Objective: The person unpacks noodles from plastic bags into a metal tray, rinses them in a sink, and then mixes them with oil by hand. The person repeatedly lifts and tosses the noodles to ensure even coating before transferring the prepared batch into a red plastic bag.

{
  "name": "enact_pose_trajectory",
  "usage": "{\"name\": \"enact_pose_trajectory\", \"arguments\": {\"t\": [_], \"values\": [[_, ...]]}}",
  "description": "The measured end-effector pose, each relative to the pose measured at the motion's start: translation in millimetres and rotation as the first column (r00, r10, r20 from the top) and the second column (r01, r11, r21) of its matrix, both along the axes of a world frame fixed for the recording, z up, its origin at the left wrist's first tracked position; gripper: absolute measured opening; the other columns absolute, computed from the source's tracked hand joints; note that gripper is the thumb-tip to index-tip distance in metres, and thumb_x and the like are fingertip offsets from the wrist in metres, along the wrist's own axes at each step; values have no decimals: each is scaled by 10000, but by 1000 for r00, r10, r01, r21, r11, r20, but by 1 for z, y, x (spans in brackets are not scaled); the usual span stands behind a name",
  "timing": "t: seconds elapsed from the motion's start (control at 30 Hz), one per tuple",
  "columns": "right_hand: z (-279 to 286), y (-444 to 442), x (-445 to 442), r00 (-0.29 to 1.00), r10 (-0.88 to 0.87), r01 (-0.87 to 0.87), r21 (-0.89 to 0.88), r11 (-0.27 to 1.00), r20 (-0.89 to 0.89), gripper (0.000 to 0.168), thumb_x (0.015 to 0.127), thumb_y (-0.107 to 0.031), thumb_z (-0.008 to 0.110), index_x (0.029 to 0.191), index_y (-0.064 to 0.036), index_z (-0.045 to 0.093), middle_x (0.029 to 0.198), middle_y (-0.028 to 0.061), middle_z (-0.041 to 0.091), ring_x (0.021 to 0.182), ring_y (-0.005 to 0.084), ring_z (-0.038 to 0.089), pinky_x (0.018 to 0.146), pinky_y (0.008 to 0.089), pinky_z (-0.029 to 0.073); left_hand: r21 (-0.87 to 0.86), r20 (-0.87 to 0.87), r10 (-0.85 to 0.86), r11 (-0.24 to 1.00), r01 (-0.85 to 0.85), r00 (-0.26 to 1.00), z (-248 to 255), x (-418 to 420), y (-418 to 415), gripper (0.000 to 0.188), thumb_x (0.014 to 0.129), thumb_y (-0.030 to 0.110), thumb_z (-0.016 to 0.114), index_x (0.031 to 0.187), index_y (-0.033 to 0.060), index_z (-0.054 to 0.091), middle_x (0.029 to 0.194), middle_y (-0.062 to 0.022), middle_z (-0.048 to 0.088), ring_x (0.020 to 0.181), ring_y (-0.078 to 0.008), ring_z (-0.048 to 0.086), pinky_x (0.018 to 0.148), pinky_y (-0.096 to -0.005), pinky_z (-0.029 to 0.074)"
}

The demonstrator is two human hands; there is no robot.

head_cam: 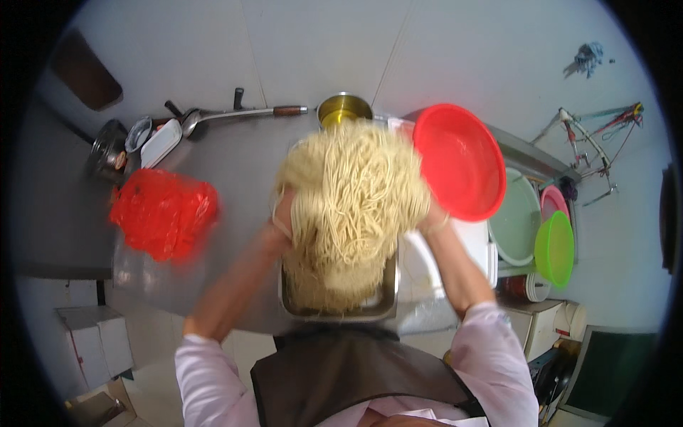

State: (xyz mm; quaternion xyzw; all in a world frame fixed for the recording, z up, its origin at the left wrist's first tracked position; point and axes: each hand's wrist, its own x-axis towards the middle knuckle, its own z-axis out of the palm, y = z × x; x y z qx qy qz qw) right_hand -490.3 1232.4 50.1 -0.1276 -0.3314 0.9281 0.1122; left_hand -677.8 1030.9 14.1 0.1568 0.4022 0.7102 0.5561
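A large mass of pale yellow noodles (357, 192) is lifted between my two hands. My left hand (284, 213) grips it from the left side, its fingers buried and blurred. At the right side my right hand (433, 214) holds the mass, also mostly covered by strands. Below the noodles stands a rectangular metal tray (341, 316), where more noodles (347, 285) lie or hang; whether the two portions are joined I cannot tell. Beyond the mass is a round metal pot (344, 99) with yellow liquid inside.
A red plastic bag (165, 213) lies left on the metal table (240, 160). A red basin (461, 163) leans at right, near a pale green basin (513, 219) and a bright green basket (555, 250). A ladle (245, 113) lies along the wall.
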Motion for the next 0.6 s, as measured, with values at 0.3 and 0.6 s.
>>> {"name": "enact_pose_trajectory", "arguments": {"t": [0.3,0.6], "values": [[232,49,-54,920,159,115,635,764,-358,186,955,-173,641,1015,-1,678,892,110,714,764,179,704,647,316,626,352,-431,-5,920,173,902,267,7,60,108,930,66,643,1016,11,679,871,-87,673,717,-181,639,616,-266,573],[312,-16,-29,929,122,140,636,758,-350,190,961,-144,610,897,28,661,842,136,713,683,210,702,594,322,634,361,-484,121,930,72,867,320,23,64,124,937,108,650,1024,25,680,909,-92,678,734,-201,660,640,-312,600]]}}
